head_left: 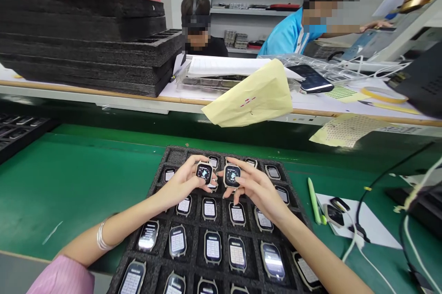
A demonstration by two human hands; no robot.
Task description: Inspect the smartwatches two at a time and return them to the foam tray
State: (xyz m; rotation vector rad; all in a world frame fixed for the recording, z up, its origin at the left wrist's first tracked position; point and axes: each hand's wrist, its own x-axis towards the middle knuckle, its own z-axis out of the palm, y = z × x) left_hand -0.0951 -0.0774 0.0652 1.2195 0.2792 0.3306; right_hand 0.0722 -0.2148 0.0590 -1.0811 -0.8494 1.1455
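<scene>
My left hand (191, 175) is closed around a smartwatch case (204, 172) without a strap, its screen lit with a round dark dial. A second such smartwatch case (231, 175) is gripped by my right hand (253, 183), a fingertip lying on its lit screen. Both are held side by side just above a black foam tray (193, 225), a small gap between them. Several more watch cases sit face up in the tray's square compartments, most with bright white screens, like one smartwatch case (212, 247) near the middle. My fingers hide part of the upper rows.
Black foam trays (83, 54) are stacked on the shelf at the left, topped with red. Yellow paper (255, 96) hangs over the shelf edge. A green pen (313, 202), charger and cables lie right of the tray on the green bench (79, 183). Two people work behind.
</scene>
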